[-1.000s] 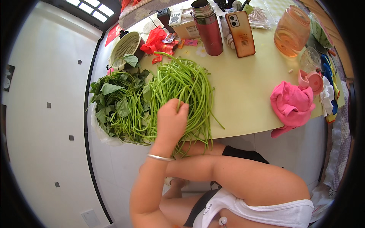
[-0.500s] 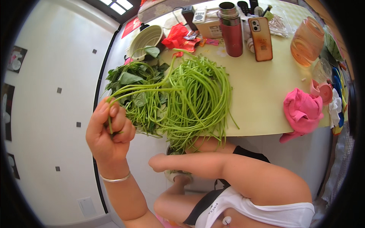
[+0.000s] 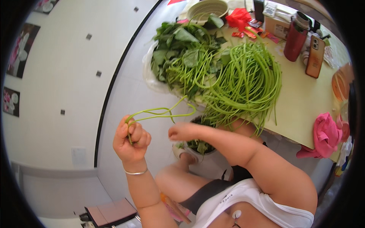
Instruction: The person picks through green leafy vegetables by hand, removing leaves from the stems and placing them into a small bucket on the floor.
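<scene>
My left hand (image 3: 132,140), a bracelet on its wrist, is closed around a few long green vegetable stems (image 3: 161,111). Their free ends curve right, out in front of the table. Just below those ends is my right hand (image 3: 181,132), slightly blurred, its fingers curled in; anything inside them is hidden. A large heap of bare stems (image 3: 247,81) lies along the table's near edge, some hanging over it. Left of this heap is a pile of leafy stems (image 3: 186,49), partly on a white plastic bag (image 3: 150,70). Under my right forearm, a dark container (image 3: 203,146) holds leaves.
On the table (image 3: 294,98) stand a colander (image 3: 207,10), a red thermos (image 3: 296,36), an upright phone (image 3: 315,57) and an orange-tinted jar (image 3: 341,81). A red plastic bag (image 3: 238,19) lies behind the heap. A pink cloth (image 3: 325,136) hangs at the right edge.
The view has swung left, so the table sits further right. The stems in my left hand are now apart from the heap. My right hand has risen close to their ends.
</scene>
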`<state>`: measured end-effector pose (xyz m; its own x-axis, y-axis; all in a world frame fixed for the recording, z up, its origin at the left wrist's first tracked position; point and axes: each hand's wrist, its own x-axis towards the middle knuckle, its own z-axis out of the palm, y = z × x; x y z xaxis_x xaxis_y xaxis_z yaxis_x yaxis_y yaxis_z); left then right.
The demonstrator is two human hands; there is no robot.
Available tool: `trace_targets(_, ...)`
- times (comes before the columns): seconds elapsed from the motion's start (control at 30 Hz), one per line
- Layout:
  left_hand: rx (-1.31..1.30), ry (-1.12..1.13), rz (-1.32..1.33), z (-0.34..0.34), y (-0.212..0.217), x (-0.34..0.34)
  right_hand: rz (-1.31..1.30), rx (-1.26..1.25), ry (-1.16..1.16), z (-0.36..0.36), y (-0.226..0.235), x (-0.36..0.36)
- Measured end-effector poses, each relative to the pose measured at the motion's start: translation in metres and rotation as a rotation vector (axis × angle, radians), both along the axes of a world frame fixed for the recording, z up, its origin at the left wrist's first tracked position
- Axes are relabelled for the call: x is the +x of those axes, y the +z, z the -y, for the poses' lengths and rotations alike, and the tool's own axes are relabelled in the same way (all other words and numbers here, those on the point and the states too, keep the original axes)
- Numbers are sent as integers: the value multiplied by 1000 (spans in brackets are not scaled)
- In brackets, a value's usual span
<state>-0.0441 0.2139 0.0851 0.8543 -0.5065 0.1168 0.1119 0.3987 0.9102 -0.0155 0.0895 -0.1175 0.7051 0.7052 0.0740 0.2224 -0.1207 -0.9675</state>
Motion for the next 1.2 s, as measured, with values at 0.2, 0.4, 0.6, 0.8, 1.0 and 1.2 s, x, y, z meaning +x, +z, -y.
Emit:
trace_targets(0.2, -80, 387, -50, -79, -52, -36, -801, 495, -453, 13, -5, 15)
trace_targets(0.4, 195, 589, -172, -72, -126, -41, -873, 737, -735, 27, -2, 28)
trace_targets(0.6, 1230, 179, 234, -37, -264, -54, -903, 689, -535, 18, -3, 23)
trace_targets(0.8, 1631, -168, 188, -5, -288, -61, -883, 686, -509, 22, 0, 26)
trace_targets(1.0, 1586, -76, 190, 27, -346, -33, -912, 675, -508, 17, 3, 28)
trace_targets(1.2, 1585, -312, 123, 10, -407, -17, -902, 621, -489, 15, 11, 25)
